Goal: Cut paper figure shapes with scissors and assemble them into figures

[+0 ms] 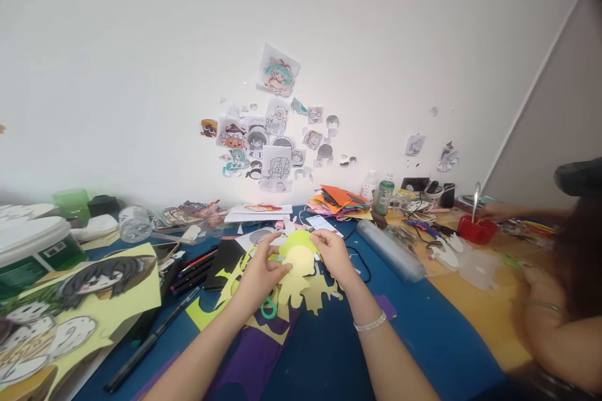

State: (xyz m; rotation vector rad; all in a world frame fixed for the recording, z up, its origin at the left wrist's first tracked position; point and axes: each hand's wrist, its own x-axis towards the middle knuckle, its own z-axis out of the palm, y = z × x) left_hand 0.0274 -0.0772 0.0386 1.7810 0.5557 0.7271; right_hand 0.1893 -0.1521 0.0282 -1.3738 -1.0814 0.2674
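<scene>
A pale yellow paper cutout [292,285], shaped like a small figure with a round head, is in front of me between my hands. Behind the top of its head shows a lime green paper piece [298,239]. My left hand [264,265] has its thumb on the yellow cutout's left edge, the other fingers curled above it. With thumb and fingertips, my right hand [335,254] pinches the green piece at its upper right. Yellow paper scraps [318,294] lie below, beside teal-handled scissors [269,307] whose blades are hidden.
Purple paper [249,357] lies on the blue mat [414,338]. Pens [192,269], a black marker [150,341] and a drawing sheet [113,301] are at left, near a white-lidded tub [35,250]. A clear roll [390,250] is at right, where another person's arm [550,319] works.
</scene>
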